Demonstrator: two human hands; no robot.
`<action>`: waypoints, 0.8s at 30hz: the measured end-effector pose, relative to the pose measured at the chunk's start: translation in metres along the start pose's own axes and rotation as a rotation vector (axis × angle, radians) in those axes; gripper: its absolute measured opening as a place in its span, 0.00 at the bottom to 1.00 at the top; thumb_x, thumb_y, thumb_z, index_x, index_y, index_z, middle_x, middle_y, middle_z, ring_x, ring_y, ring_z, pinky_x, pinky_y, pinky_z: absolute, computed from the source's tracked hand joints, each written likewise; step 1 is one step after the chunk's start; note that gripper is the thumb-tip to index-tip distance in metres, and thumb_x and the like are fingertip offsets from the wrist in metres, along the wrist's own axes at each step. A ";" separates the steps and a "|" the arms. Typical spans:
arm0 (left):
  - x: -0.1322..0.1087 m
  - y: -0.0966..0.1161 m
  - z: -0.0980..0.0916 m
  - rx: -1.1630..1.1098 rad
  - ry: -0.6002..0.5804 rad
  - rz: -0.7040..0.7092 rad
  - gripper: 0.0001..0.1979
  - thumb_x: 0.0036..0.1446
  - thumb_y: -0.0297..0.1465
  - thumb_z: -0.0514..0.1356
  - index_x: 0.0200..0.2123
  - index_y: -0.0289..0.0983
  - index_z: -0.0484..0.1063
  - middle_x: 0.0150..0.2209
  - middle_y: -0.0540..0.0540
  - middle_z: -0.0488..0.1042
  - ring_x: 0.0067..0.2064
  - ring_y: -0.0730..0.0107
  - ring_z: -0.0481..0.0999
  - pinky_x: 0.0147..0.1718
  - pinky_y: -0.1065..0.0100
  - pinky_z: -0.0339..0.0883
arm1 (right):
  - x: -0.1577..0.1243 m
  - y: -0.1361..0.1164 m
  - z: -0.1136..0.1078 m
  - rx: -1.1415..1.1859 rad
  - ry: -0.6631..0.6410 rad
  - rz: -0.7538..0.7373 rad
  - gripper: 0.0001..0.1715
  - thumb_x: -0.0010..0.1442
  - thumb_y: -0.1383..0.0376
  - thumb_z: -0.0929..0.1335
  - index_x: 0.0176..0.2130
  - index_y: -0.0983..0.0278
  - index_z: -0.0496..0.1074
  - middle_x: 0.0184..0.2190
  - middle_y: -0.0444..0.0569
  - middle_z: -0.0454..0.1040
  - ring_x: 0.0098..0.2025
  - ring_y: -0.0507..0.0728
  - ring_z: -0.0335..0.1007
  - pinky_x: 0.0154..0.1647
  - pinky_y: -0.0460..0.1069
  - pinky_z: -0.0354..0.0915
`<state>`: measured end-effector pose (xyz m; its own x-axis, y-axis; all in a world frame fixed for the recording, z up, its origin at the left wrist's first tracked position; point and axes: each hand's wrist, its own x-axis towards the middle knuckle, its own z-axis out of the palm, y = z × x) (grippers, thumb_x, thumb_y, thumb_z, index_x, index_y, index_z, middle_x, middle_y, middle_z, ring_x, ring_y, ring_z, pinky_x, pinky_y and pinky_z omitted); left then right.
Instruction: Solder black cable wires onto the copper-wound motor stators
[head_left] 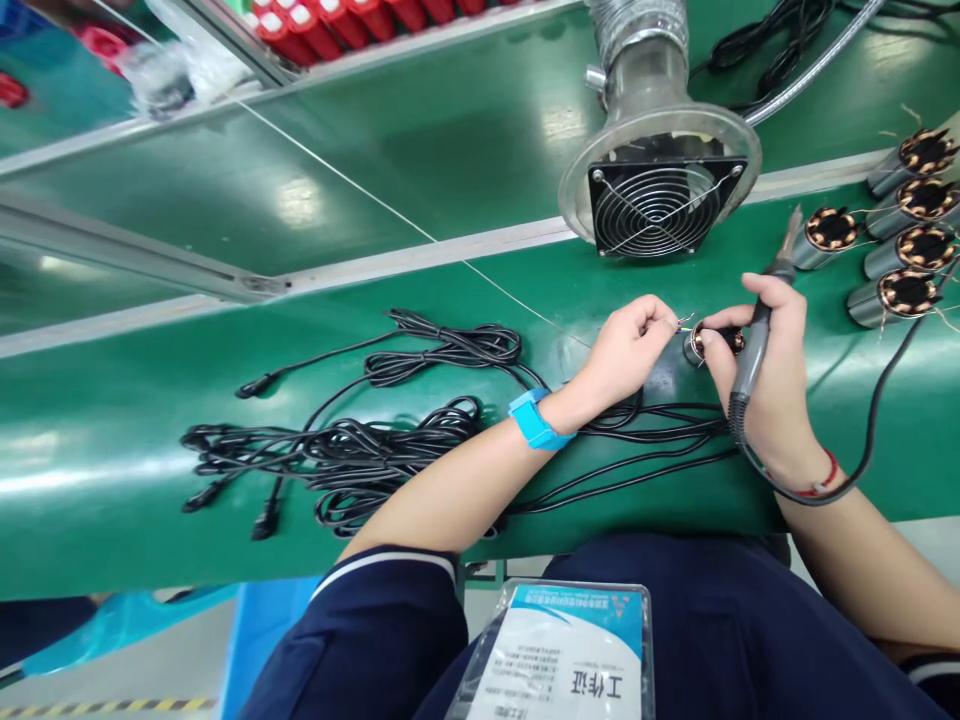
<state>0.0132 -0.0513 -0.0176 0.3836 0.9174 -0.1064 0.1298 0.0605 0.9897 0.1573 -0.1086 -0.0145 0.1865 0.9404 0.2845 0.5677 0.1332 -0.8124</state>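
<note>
Over the green bench (112, 420), the closed left hand (636, 338) pinched silvery wire (685, 322); the half-curled right hand (776, 375) held a grey soldering iron (753, 352) and copper-wound metal cylinder (695, 347).

Dressed in a dark navy short-sleeved top (375, 640), edged at lower left and lower right of the frame with white cuff stripes (394, 555); ringed near centre with a bright blue wristband (536, 418), at right with a thin red bracelet (831, 472); badged at bottom centre with a clear-cased, blue-and-white printed card (570, 650).
</note>
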 end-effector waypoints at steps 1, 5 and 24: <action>0.000 -0.001 0.000 -0.001 -0.005 0.000 0.09 0.58 0.27 0.54 0.25 0.36 0.61 0.23 0.56 0.59 0.26 0.79 0.57 0.27 0.72 0.54 | 0.000 0.000 0.002 -0.004 -0.001 -0.013 0.29 0.56 0.67 0.68 0.56 0.58 0.59 0.37 0.46 0.75 0.39 0.58 0.73 0.45 0.60 0.69; -0.001 -0.005 0.001 -0.041 0.006 0.004 0.05 0.58 0.26 0.53 0.28 0.36 0.61 0.24 0.56 0.60 0.25 0.79 0.58 0.26 0.74 0.54 | 0.000 0.001 0.010 0.014 -0.006 -0.101 0.26 0.57 0.68 0.67 0.55 0.57 0.61 0.35 0.44 0.73 0.38 0.56 0.72 0.46 0.58 0.68; -0.008 0.004 -0.014 0.323 -0.072 0.398 0.05 0.59 0.27 0.57 0.29 0.36 0.67 0.33 0.47 0.72 0.38 0.71 0.70 0.39 0.67 0.65 | -0.001 0.008 0.011 0.182 0.008 -0.163 0.29 0.58 0.67 0.69 0.56 0.57 0.58 0.33 0.41 0.73 0.35 0.52 0.71 0.39 0.50 0.70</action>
<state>-0.0027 -0.0531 -0.0114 0.5214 0.8143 0.2552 0.2319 -0.4230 0.8759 0.1528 -0.1052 -0.0271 0.1106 0.8994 0.4229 0.4372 0.3381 -0.8334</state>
